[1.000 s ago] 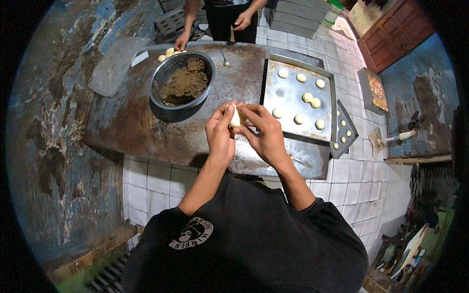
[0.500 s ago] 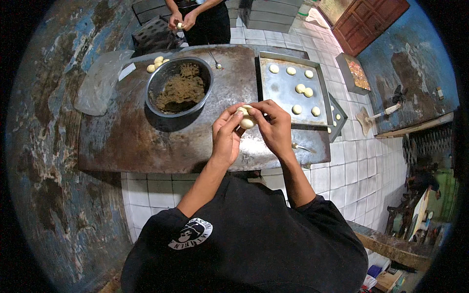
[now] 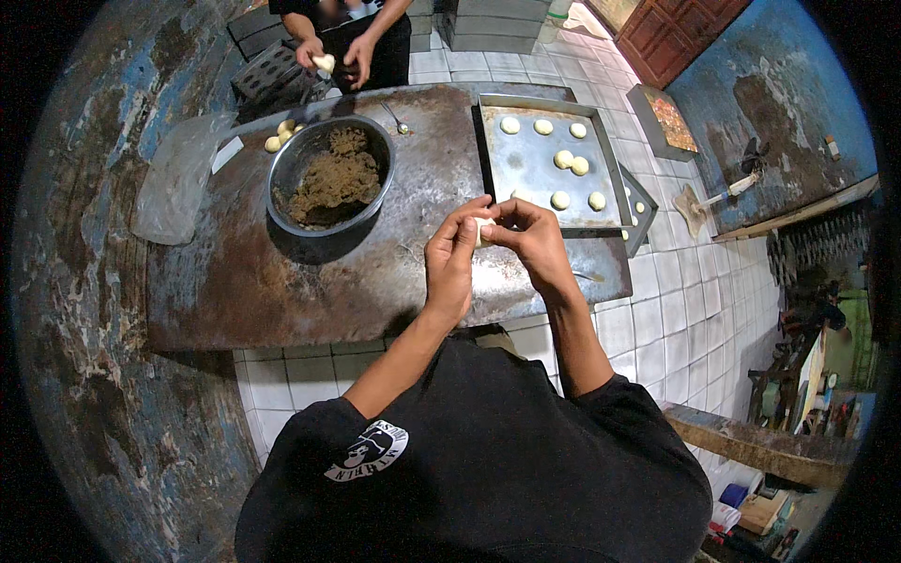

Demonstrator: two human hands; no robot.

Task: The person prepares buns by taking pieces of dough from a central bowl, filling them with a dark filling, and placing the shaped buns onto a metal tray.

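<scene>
A pale dough ball (image 3: 484, 232) is held in front of me over the near part of the metal table (image 3: 253, 291). My left hand (image 3: 452, 251) is closed around its left side, and my right hand (image 3: 531, 246) pinches it from the right. Fingers cover most of the dough. Just beyond, to the right, a square metal baking tray (image 3: 526, 164) carries several round dough balls, two of them touching. To the left stands a grey bowl (image 3: 273, 188) with crumbly brown filling (image 3: 343, 183) in it.
Several dough balls (image 3: 273, 144) lie behind the bowl, near a clear plastic bag (image 3: 174, 183) and a white card (image 3: 227, 155). A spoon (image 3: 402, 127) rests at the back. Another tray (image 3: 645, 216) sits lower, at right. Across the table, a person's hand (image 3: 308, 53) holds dough.
My fingers have turned and closed over the dough ball, which shows less than before. The co-worker's hands have moved apart, with dough in one. The whole view has shifted slightly.
</scene>
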